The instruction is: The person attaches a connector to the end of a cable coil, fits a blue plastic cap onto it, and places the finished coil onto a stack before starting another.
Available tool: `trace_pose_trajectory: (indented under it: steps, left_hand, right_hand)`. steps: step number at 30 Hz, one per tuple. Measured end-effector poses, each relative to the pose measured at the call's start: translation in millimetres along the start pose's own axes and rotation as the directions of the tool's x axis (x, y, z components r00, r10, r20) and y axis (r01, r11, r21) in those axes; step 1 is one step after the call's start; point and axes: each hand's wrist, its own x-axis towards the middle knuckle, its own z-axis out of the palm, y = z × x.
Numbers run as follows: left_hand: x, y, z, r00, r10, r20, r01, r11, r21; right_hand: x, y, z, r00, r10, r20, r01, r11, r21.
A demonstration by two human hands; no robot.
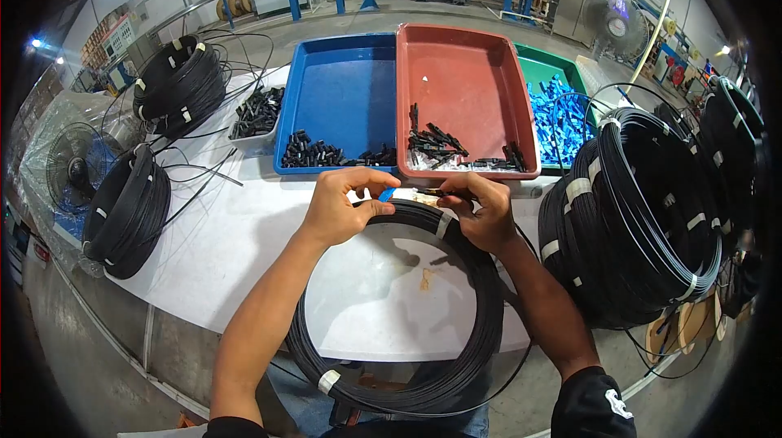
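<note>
Holding 1 blue clip (387, 194) between thumb and fingertips, the left hand (336, 207) is pinching it closed; the right hand (486, 212) is gripping 1 black plug (432, 191), fingers closed. Both pieces are sitting over the cable coil's (485, 300) far rim, near the red tray (464, 80)

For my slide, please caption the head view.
Left hand with small blue piece, right hand with slim black part, by round black cable coil.

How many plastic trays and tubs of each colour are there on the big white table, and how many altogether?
Blue rectangular plastic tray: 1
Red rectangular plastic tray: 1
Green plastic tray: 1
Small white plastic tub: 1
Total: 4
</note>
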Motion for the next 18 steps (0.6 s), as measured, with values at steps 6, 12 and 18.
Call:
trace_pose_trajectory:
  steps: [6,12,18]
  left_hand:
    - [0.1,13.3,6.3,0.996,-0.036,-0.084,0.035,0.999,-0.015]
    - [-1.5,5.8,6.8,0.995,0.041,-0.087,-0.036,0.998,0.058]
    - [-1.1,6.3,6.1,0.997,0.024,-0.067,-0.021,0.999,0.049]
  right_hand:
    - [1.3,-2.7,-0.9,1.000,-0.022,0.017,0.022,1.000,-0.008]
    - [2.9,-8.9,-2.5,0.998,-0.054,0.038,0.055,0.998,-0.039]
    - [2.0,-9.3,-1.9,0.996,-0.072,0.056,0.074,0.997,-0.036]
